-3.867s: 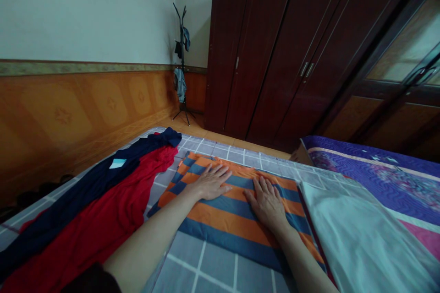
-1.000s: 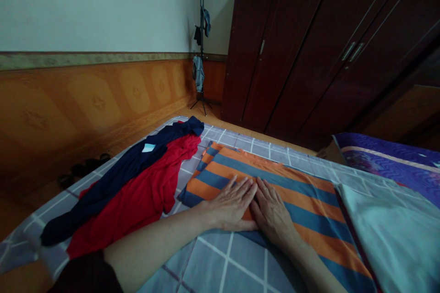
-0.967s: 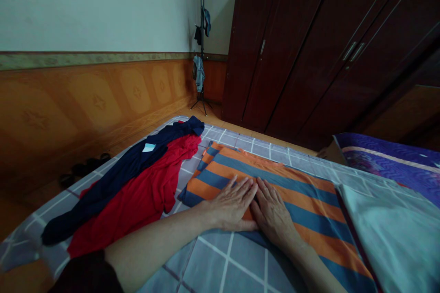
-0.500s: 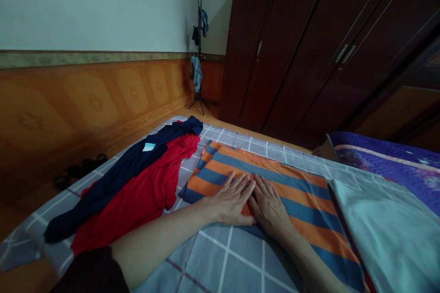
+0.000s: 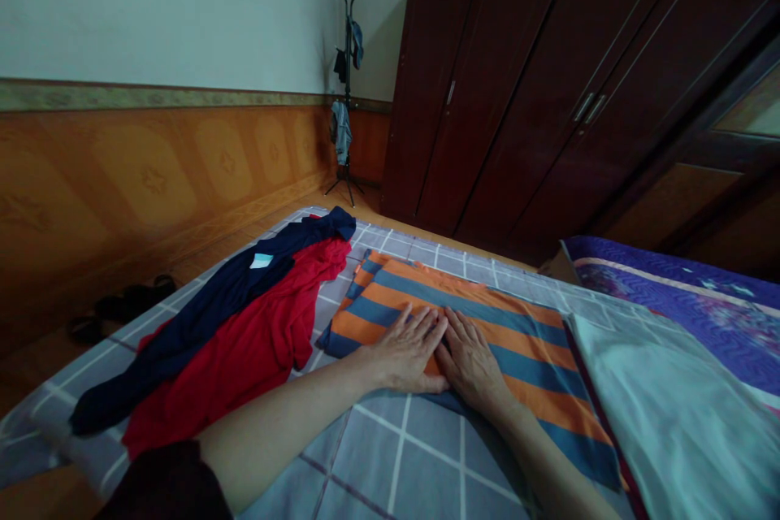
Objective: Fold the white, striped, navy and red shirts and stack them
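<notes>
Here, left hand (image 5: 408, 351): opened out flat, palm down, gripping nothing
Right hand (image 5: 470, 361): likewise flat, touching the left
Striped garment (image 5: 536, 372): under both hands, on the checked sheet (image 5: 420, 455)
Red garment (image 5: 244, 349): left of it
Wardrobe (image 5: 517, 57): beyond

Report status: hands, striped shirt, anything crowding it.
Left hand, right hand palm-down on orange-and-blue striped shirt. Shirt flat, layers showing at left edge. Pale cloth close along right edge; red garment apart on left.
</notes>
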A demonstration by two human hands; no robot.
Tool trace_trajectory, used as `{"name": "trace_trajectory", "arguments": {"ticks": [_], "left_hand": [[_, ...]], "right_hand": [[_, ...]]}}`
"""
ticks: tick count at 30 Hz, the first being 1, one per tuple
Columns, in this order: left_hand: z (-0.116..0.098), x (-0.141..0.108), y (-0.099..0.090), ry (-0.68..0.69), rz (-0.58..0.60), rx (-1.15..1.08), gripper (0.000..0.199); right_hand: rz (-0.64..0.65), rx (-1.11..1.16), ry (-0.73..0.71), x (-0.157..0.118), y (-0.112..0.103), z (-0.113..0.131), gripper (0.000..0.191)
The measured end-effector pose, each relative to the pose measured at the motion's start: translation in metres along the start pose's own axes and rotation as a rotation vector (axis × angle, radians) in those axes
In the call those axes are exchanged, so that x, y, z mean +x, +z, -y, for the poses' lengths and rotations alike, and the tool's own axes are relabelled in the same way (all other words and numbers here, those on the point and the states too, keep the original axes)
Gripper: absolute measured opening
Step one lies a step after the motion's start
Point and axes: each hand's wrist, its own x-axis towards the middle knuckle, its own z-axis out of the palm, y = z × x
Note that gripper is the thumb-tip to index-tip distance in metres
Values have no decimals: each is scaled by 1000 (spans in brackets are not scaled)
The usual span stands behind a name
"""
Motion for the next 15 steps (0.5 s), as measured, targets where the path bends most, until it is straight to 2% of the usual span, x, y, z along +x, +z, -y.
{"name": "trace_trajectory", "arguments": {"ticks": [7,15], "left_hand": [[0,-2,1,3,-34,6,91],[3,-6,-3,-13,22,-15,87]], "right_hand": [[-16,18,-6,-1,0,0,47],[-2,5,16,-14,-7,-6,50]]}}
